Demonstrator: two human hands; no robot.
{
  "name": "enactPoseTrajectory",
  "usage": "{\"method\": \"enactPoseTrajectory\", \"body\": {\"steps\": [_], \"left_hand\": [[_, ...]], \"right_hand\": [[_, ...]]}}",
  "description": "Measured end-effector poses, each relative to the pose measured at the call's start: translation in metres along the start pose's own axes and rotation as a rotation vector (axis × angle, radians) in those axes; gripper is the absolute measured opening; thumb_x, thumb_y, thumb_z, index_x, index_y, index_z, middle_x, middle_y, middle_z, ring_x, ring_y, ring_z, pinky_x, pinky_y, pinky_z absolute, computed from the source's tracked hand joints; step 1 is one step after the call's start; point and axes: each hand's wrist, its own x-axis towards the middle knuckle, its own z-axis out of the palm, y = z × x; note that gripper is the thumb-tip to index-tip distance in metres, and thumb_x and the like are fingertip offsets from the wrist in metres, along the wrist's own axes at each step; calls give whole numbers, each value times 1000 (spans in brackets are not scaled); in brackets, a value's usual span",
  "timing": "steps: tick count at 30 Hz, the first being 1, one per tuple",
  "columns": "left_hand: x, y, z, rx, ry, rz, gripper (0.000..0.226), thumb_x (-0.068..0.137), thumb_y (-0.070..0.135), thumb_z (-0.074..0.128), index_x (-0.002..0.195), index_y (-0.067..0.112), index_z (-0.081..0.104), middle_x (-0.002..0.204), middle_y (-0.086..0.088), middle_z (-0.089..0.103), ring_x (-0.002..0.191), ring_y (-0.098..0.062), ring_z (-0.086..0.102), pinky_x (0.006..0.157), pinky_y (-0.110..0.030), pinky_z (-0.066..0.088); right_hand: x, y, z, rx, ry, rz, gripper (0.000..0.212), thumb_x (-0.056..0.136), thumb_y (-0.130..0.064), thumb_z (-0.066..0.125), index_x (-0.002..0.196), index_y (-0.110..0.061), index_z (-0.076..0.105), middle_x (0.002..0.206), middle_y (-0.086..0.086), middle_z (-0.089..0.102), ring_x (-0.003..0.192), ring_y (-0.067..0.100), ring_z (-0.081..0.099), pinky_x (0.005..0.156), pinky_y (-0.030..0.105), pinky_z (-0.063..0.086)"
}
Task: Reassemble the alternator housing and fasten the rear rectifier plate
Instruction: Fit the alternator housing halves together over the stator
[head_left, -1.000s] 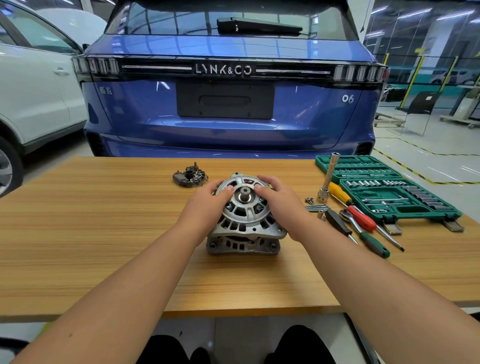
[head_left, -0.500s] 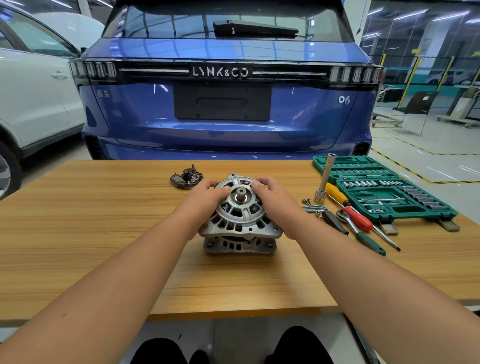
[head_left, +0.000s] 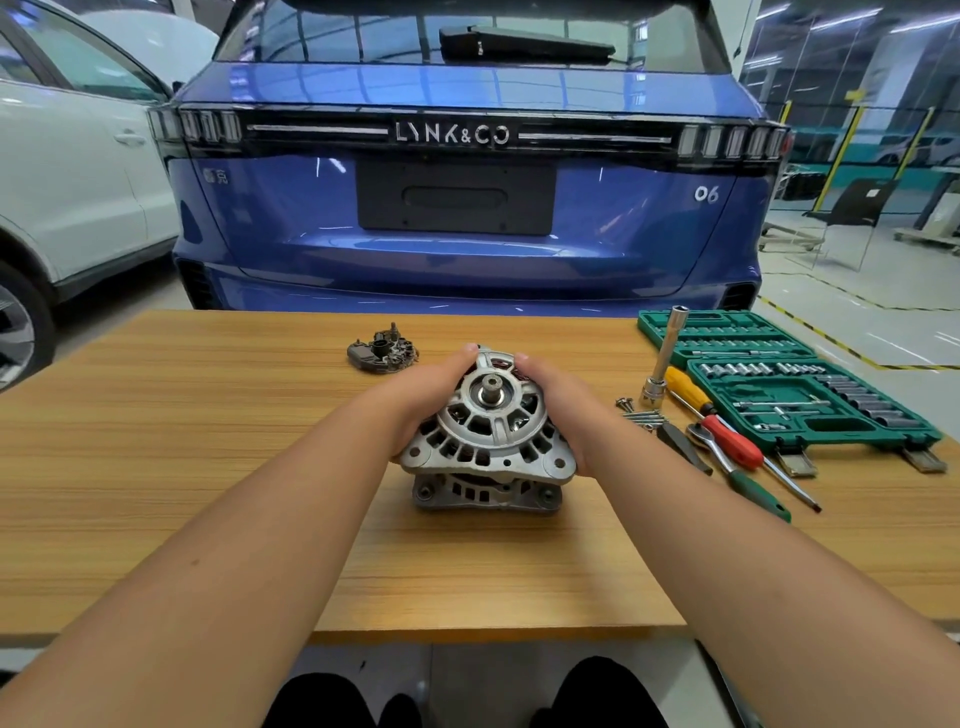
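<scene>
- The alternator housing stands mid-table on the wooden table, with its shaft stub pointing up and tipped slightly toward the camera; the long axis is near vertical.
- The upper half sits skewed over the lower half, with the mounting ears not lined up.
- The left hand grips the upper half at its 9 o'clock side, fingers curled round the rim.
- The right hand grips it at 3 o'clock in the same way.
- The rectifier plate lies flat at 11 o'clock from the housing, well apart.
- At 3 o'clock lie loose screws, screwdrivers and an open green socket case.
</scene>
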Motion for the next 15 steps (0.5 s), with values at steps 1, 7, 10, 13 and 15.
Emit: {"method": "enactPoseTrajectory", "body": {"steps": [1, 7, 10, 13, 15], "left_hand": [[0, 0, 0, 2, 0, 3, 73, 87, 79, 47, 106, 12, 68, 87, -11, 78, 73, -30, 77, 53, -39, 60], [4, 0, 1, 43, 37, 44, 71, 90, 79, 43, 107, 14, 68, 86, -9, 79, 74, -28, 77, 62, -36, 60], [6, -1, 2, 59, 70, 63, 73, 89, 79, 43, 106, 14, 70, 85, -9, 79, 74, -28, 77, 72, -40, 61], [8, -2, 4, 80, 118, 76, 74, 88, 80, 43, 105, 14, 69, 81, -8, 78, 70, -27, 77, 72, -40, 61], [8, -3, 4, 86, 140, 88, 73, 87, 81, 44, 105, 14, 69, 81, -8, 78, 70, -27, 76, 76, -41, 61]], "right_hand": [[1, 0, 0, 6, 2, -10, 57, 87, -63, 63, 114, -13, 67, 96, 13, 78, 87, 35, 76, 89, 52, 59], [3, 2, -1, 13, 19, -28, 59, 85, -64, 66, 113, -12, 67, 94, 13, 78, 84, 34, 76, 85, 52, 60], [5, 3, -2, -8, 44, -51, 58, 84, -64, 67, 111, -12, 68, 92, 13, 78, 82, 35, 76, 86, 55, 59], [6, 2, -2, -36, 65, -62, 58, 83, -66, 66, 108, -13, 69, 89, 12, 78, 79, 34, 76, 84, 54, 60], [5, 3, -2, -42, 70, -58, 58, 83, -66, 66, 107, -13, 69, 89, 11, 78, 78, 33, 77, 83, 52, 61]]}}
